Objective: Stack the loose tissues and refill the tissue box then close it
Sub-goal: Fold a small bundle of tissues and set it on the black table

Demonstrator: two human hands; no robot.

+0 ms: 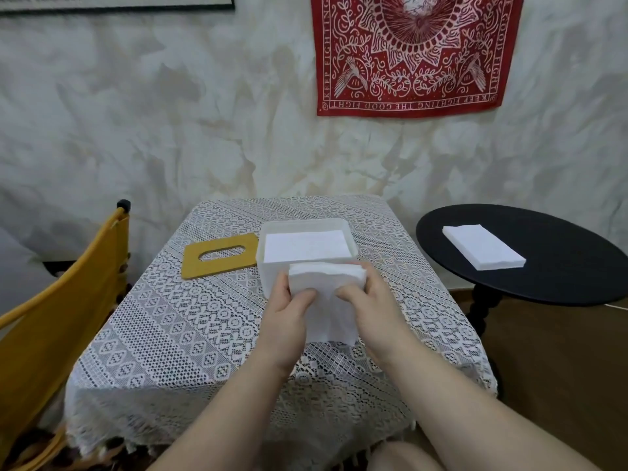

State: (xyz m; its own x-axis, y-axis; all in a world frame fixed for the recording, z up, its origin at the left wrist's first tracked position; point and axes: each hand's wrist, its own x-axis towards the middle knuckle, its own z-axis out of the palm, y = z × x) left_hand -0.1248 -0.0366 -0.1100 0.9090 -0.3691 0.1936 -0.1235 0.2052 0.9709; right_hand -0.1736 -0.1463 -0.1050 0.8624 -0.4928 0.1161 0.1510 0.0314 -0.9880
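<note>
A white tissue box [272, 266] stands open on the lace-covered table [190, 328], with a flat layer of tissues [306, 248] inside. Its tan wooden lid [219, 255], with an oval slot, lies flat to the left of the box. Just in front of the box, both hands hold a wad of white tissues [328, 294] whose lower sheets hang down. My left hand [289, 312] grips the wad's left side, thumb on top. My right hand [370, 307] grips its right side. Another neat tissue stack [482, 250] lies on the black round table [560, 280].
A yellow chair [57, 307] stands close to the table's left edge. The black side table sits to the right, slightly lower. A red printed cloth [411, 52] hangs on the wall behind. The tablecloth's near half is bare lace.
</note>
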